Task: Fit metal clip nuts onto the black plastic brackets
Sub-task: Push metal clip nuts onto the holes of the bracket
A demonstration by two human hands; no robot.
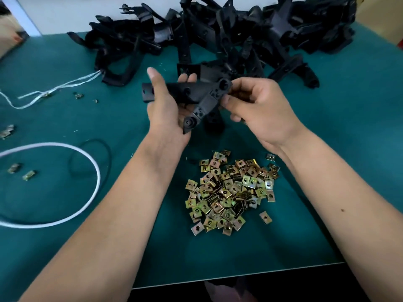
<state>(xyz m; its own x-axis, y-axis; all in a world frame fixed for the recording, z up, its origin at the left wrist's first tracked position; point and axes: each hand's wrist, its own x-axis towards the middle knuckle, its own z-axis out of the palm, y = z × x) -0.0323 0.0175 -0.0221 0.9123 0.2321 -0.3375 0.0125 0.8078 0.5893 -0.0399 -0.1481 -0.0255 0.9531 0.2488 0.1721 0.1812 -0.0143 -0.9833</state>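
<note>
A black plastic bracket is held above the green table, between both hands. My left hand cradles it from below, thumb over its left arm and fingertips showing behind it. My right hand pinches the bracket's right end near a round boss. Whether a clip nut sits between those fingers I cannot tell. A pile of several brass-coloured metal clip nuts lies on the table below my hands.
A large heap of black brackets fills the back of the green table. White string, a white cord loop and a few stray clip nuts lie at the left. The table's front edge runs bottom right.
</note>
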